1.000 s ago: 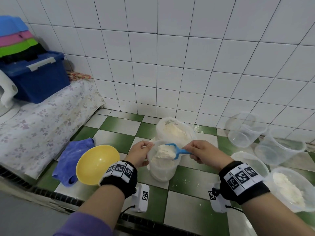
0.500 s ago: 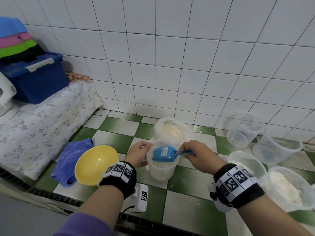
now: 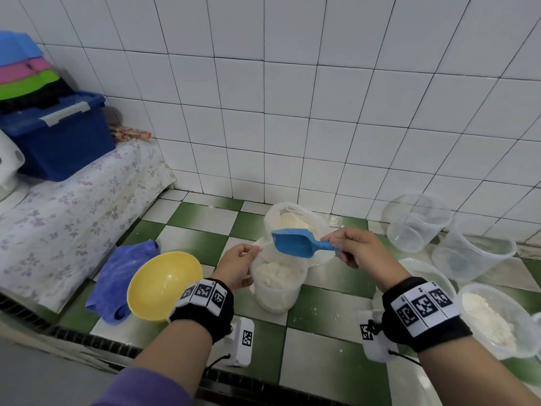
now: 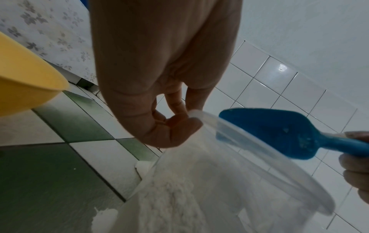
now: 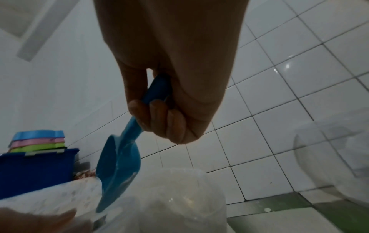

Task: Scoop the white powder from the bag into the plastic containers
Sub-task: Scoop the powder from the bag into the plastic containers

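Head view: my right hand (image 3: 355, 247) is wrapped around the handle of the blue scoop (image 3: 295, 243), thumb and curled fingers firm on it; the scoop bowl looks emptied, only a dusting inside, and it hangs above the rim of the plastic container (image 3: 276, 284) I am filling. My left hand (image 3: 238, 268) pinches that container's near rim between thumb and fingers, steadying it. The container stands on the green-and-white tiled counter (image 3: 319, 312) near its middle, part full of white powder (image 3: 273, 273), and touches or nearly touches the open bag (image 3: 295, 221) of powder just behind it, toward the wall. Along the counter's right side sit more clear containers: two empty ones (image 3: 415, 222) at the back by the wall, one with powder (image 3: 494, 317) at the front right. A yellow bowl (image 3: 164, 284) and a blue cloth (image 3: 120, 276) lie at the left, by the floral-covered ledge. I judge the step in hand is the return trip to the bag for another load. To do it well: keep the left pinch on the rim so the light container does not tip, dip the scoop mouth into the bag without dragging its thin wall, lift level, and carry the short way low over both rims so spill falls inside. Some powder already speckles the tiles.
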Demonstrator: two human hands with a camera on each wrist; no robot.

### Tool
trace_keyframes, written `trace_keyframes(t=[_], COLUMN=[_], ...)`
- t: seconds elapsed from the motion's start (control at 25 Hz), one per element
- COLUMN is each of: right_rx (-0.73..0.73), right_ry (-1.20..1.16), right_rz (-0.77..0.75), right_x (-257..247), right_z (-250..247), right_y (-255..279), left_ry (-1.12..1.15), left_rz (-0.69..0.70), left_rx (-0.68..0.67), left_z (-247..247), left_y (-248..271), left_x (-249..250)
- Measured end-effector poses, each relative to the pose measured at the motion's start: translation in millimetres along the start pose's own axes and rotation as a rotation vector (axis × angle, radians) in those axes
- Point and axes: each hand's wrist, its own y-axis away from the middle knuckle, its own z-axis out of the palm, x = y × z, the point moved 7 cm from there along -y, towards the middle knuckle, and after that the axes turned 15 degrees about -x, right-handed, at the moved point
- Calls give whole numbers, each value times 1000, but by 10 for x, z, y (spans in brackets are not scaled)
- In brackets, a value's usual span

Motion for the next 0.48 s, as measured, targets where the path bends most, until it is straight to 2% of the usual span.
trace_keyframes(t=[0.08, 0.16, 0.32, 0.48], right_rx=[56, 149, 271, 200], right_ry=[-100, -96, 296, 656], right_rz=[5, 11, 56, 94], right_x=[13, 30, 8, 42], right_z=[-80, -162, -224, -100], right_y=[10, 8, -32, -248], left_ry=[1, 10, 16, -19], left_rz=[-8, -14, -33, -30], left_rx=[-2, -12, -51, -73], left_z=[-2, 0, -6, -34], left_y=[-2, 3, -2, -24], left_x=[-7, -5, 10, 33])
